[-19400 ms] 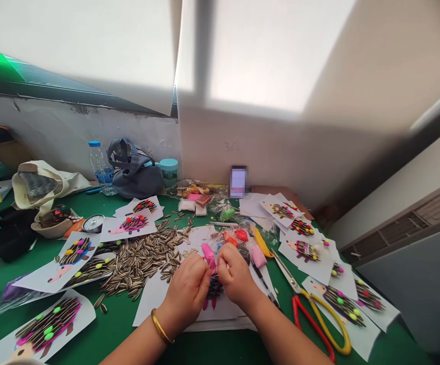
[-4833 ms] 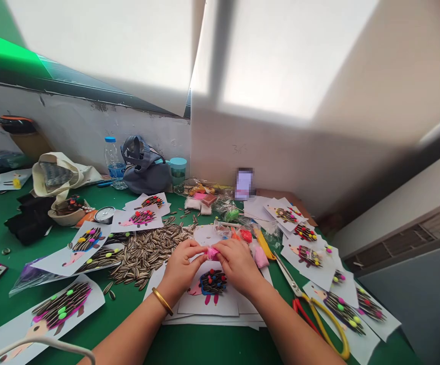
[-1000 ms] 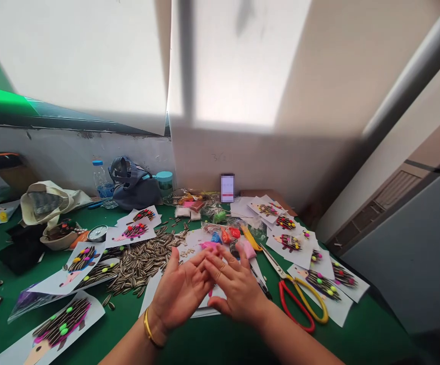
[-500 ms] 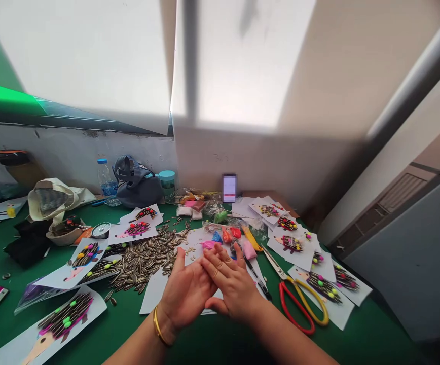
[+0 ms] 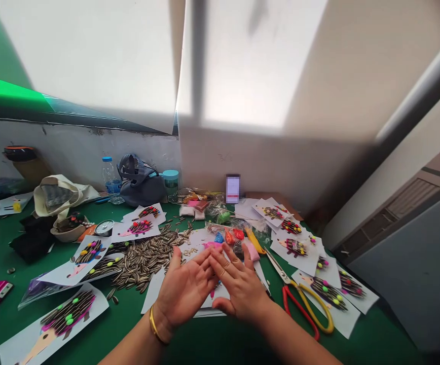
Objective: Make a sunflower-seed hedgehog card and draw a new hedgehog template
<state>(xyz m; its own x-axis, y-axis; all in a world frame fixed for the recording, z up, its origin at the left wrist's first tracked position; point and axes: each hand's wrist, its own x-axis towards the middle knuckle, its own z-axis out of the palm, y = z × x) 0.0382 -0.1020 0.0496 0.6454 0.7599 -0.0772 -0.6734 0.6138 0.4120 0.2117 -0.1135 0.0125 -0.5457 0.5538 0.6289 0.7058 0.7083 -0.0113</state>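
Observation:
My left hand [image 5: 185, 293] is palm up with its fingers stretched out, a gold bangle [image 5: 154, 325] at the wrist. Palm down, my right hand [image 5: 239, 290] has spread fingers whose tips touch or overlap the left fingertips. Nothing shows in either hand. Beneath them lie white paper sheets [image 5: 152, 294] with a partly hidden pink shape. A heap of striped sunflower seeds [image 5: 144, 261] is to the left. Beyond the fingers sit red clay lumps [image 5: 238, 233], a blue lump [image 5: 219, 237] and a pink lump [image 5: 253, 252].
Red-and-yellow-handled scissors [image 5: 299, 289] lie at right beside hedgehog pictures [image 5: 295, 247]. More hedgehog pictures [image 5: 68, 314] lie at left. A phone [image 5: 233, 189], a teal-lidded jar [image 5: 171, 183], a blue bag [image 5: 142, 188] and a water bottle [image 5: 110, 180] stand by the wall.
The hands have drawn slightly apart at the palms, the right one shifting right, with fingertips still together. The view has shifted slightly, moving the scene a little rightward.

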